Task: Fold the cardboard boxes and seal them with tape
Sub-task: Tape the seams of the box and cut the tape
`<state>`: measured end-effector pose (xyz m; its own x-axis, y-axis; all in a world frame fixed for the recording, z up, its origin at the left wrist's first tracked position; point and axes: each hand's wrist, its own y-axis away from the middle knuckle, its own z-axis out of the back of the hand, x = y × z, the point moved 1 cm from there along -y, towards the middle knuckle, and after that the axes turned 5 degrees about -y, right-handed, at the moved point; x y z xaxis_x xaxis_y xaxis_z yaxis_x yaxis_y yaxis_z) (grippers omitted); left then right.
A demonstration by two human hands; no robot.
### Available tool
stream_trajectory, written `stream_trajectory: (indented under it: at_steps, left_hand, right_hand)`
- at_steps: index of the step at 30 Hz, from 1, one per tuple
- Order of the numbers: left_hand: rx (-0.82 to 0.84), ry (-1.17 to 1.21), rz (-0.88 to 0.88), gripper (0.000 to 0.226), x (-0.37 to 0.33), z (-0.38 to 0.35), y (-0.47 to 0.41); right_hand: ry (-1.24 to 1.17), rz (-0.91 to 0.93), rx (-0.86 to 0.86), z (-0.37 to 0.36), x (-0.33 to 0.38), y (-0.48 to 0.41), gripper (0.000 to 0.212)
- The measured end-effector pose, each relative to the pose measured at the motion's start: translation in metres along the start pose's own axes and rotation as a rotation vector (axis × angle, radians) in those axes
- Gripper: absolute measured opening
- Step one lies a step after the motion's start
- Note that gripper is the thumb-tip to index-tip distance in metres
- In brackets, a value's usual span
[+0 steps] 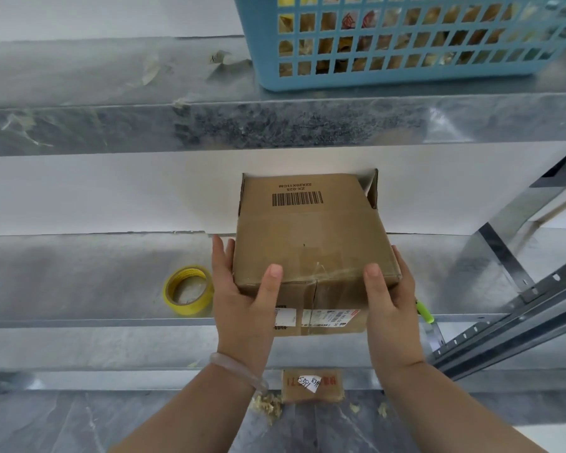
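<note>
Centrally, a brown cardboard box (pixel 311 237) was held in both hands above a grey metal worktop (pixel 79 273). The left hand (pixel 242 289) was clasped on the box's near left corner, with the thumb laid on top and the fingers along the side. The right hand (pixel 389 295) was clasped on the near right corner in the same way. A barcode was printed on the box's top, a shipping label was stuck on its near face, and one flap was raised at the far right corner. A roll of yellow tape (pixel 187 290) was lying flat on the worktop just left of the left hand. A pale bracelet (pixel 239 369) was worn on the left wrist. A blue plastic basket (pixel 406 76) was set on the shelf (pixel 111 76) above.
</note>
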<state>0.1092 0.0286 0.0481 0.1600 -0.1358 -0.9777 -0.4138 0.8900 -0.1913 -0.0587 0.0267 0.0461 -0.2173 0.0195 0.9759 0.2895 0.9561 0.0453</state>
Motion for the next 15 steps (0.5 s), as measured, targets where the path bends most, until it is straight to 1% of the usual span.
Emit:
stream_trajectory:
  at_steps: [2,3,5,7,8,12,14,15]
  left_hand:
    - [-0.002,-0.063,-0.018,0.102,-0.001,-0.001,-0.002]
    - [-0.009,-0.09,-0.022,0.098,-0.002,-0.002,-0.003]
    - [-0.049,-0.108,-0.011,0.079,-0.004,-0.004,-0.003]
    - [-0.09,-0.079,0.027,0.059,-0.005,-0.005,-0.003]
    - [-0.098,-0.067,0.041,0.053,-0.005,-0.005,-0.003]
    - [-0.118,-0.041,0.033,0.041,0.0,-0.001,-0.001]
    - [-0.122,-0.003,0.043,0.038,0.002,0.0,0.0]
    - [-0.109,0.035,0.07,0.038,0.003,0.0,0.001]
  right_hand:
    - [0.018,-0.004,-0.037,-0.006,0.002,-0.001,0.073]
    - [0.033,-0.003,-0.06,-0.008,0.001,-0.003,0.067]
    - [0.047,0.002,-0.091,-0.012,0.001,-0.005,0.058]
    - [0.047,0.02,-0.111,-0.013,0.0,-0.006,0.049]
    - [0.042,0.03,-0.118,-0.013,0.001,-0.006,0.044]
    - [0.078,0.108,-0.124,-0.008,-0.002,-0.004,0.027]
    - [0.122,0.169,-0.098,-0.003,-0.002,-0.003,0.015]
    - [0.157,0.199,-0.079,-0.001,-0.003,-0.003,0.019]
